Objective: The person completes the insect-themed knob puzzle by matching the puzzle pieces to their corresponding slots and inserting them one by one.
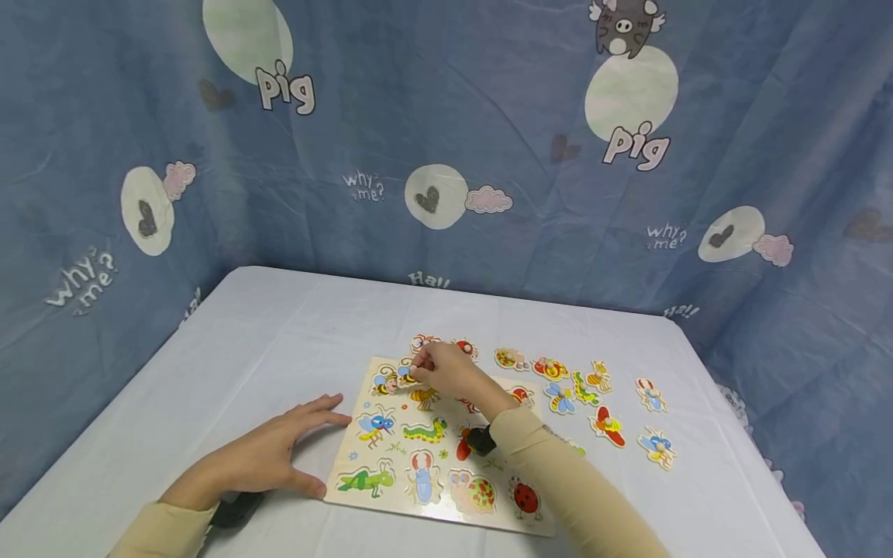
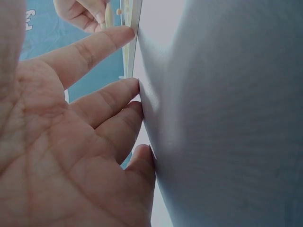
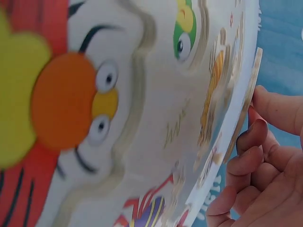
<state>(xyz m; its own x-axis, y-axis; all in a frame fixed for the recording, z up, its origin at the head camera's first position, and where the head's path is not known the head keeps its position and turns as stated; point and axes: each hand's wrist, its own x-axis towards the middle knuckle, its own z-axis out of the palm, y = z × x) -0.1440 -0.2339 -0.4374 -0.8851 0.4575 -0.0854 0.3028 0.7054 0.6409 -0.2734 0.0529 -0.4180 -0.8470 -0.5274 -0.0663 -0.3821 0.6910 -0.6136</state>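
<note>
Wooden board (image 1: 504, 515) partly behind sleeve (image 1: 568, 484), right fingers (image 3: 246, 161) pinching a likely bee piece (image 1: 406, 377), left fingers (image 2: 94, 52) spread, loose pieces (image 1: 608, 428) nearby

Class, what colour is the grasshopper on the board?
The grasshopper is green, best seen in the head view.

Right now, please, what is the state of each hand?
Left hand: open, at the edge of the board.
Right hand: closed, holding a puzzle piece.

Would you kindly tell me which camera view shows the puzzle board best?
The head view: it shows most of the puzzle board from above, though the right arm covers some. The left wrist view catches mainly its edge; the right wrist view gives a slanted close-up of part.
</note>
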